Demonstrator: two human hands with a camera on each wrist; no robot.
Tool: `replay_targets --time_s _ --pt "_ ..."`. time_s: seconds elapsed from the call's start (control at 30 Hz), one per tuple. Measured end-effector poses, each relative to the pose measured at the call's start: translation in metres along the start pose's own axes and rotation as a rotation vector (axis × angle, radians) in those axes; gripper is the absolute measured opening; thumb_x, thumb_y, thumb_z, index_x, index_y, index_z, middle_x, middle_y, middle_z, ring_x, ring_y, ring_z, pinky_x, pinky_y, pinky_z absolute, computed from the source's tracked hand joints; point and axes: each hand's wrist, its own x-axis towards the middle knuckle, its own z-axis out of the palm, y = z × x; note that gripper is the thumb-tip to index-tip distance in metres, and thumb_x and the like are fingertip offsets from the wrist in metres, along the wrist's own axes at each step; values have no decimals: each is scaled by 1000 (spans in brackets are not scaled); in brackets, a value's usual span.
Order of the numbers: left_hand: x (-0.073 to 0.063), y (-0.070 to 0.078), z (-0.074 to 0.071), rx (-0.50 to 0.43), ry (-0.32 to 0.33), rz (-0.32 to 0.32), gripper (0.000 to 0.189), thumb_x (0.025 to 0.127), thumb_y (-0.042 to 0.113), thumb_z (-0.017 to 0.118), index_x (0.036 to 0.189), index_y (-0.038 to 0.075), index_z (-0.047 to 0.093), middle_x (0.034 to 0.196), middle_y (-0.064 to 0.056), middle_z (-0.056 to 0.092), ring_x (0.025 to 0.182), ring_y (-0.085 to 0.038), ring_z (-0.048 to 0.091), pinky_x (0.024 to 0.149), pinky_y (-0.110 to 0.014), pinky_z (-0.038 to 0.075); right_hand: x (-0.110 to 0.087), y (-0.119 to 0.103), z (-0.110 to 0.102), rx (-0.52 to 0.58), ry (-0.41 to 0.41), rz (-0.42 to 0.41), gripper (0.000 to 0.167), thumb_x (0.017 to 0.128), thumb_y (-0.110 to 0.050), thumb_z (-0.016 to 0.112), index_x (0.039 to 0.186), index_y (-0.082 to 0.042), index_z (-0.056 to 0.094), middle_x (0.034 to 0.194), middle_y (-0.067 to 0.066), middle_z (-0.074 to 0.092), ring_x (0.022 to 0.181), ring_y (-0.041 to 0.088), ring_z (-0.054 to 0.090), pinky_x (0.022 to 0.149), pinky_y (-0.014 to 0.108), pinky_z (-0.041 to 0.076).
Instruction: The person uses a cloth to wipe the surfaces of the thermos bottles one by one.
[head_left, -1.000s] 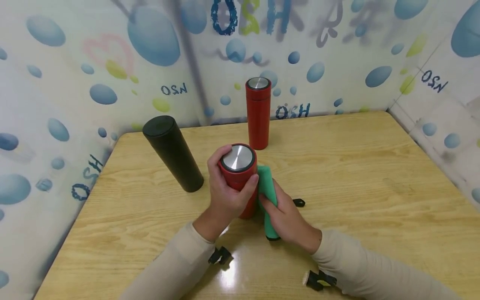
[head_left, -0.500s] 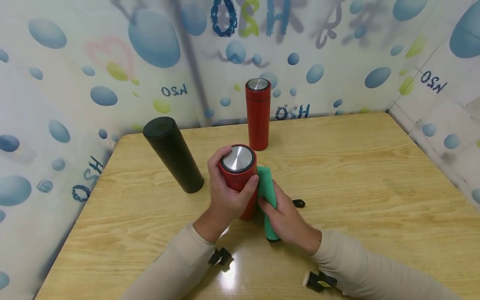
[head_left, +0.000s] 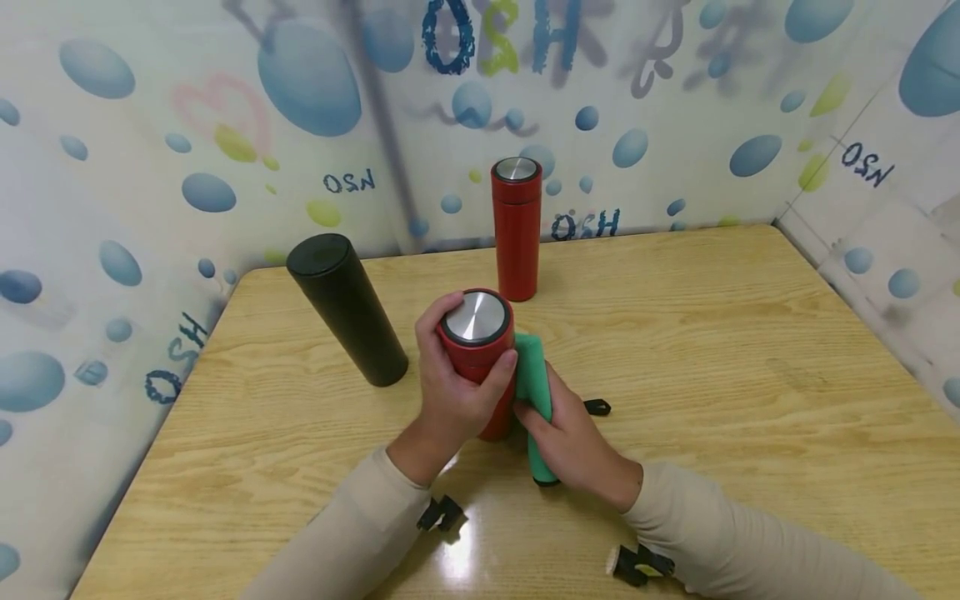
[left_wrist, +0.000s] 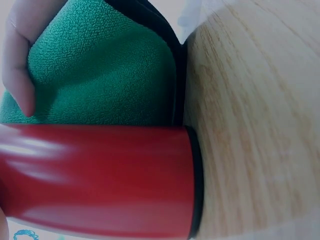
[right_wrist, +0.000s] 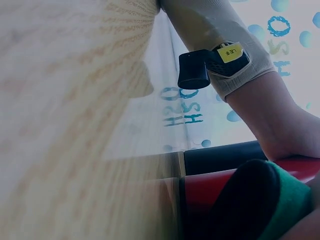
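In the head view, the left hand [head_left: 450,392] grips the nearer red bottle [head_left: 471,356] upright on the wooden table [head_left: 712,350]; the right hand [head_left: 573,437] holds a green cloth [head_left: 532,375] against its side, work seemingly under way; the black bottle [head_left: 348,308] and far red bottle [head_left: 517,246] stand untouched. Left wrist: cloth beside the base. Right wrist: a bubble-printed wall [right_wrist: 210,132] beyond.

Large mirrored "H2O" lettering [head_left: 498,37] on the far wall [head_left: 675,96], smaller similar lettering [head_left: 585,223] below, unclear characters on a yellow label [right_wrist: 230,52]
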Motion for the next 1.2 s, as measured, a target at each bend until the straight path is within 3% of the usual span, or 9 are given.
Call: replay_targets --time_s 0.3,1.2 --pt "0 0 0 6 -4 8 74 93 46 64 136 -4 31 126 -25 53 117 -30 57 97 -33 54 0 3 0 1 7 -22 67 98 0 49 158 -14 23 156 7 42 141 26 44 114 54 39" --pt "1 0 1 9 1 12 74 93 47 64 134 -5 31 125 -27 53 116 -29 57 96 -33 55 3 5 1 20 -25 11 69 96 1 50 157 -18 23 154 3 44 139 24 46 114 52 39"
